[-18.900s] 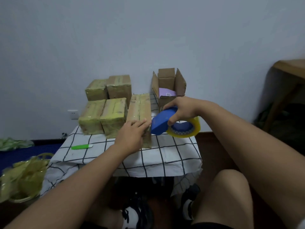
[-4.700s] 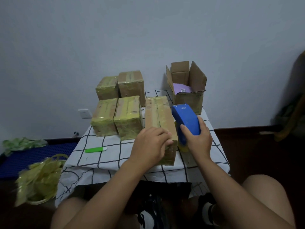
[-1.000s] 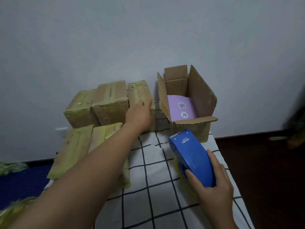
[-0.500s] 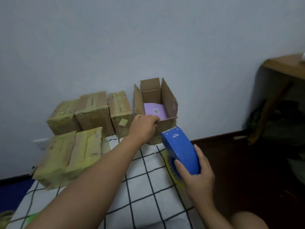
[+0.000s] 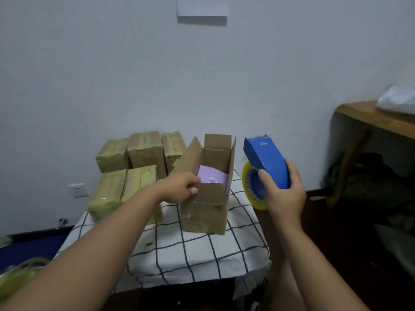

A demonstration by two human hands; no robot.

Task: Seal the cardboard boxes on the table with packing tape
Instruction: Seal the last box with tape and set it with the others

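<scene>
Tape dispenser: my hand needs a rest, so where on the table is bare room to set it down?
Bare checked cloth lies in front of the open box, toward the near edge. A narrower strip runs right of that box. The left and back are crowded with taped boxes.

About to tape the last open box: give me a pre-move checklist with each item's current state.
1. Open box within reach, near the table's front edge: ok.
2. Left hand gripping the box's near flap: ok.
3. Flaps folded shut for taping: not ok, all four stand open.
4. Purple item sitting below the rim: ok.
5. Tape dispenser held in right hand, roll loaded: ok.
6. Free tape end ready at the blade: cannot tell.
</scene>
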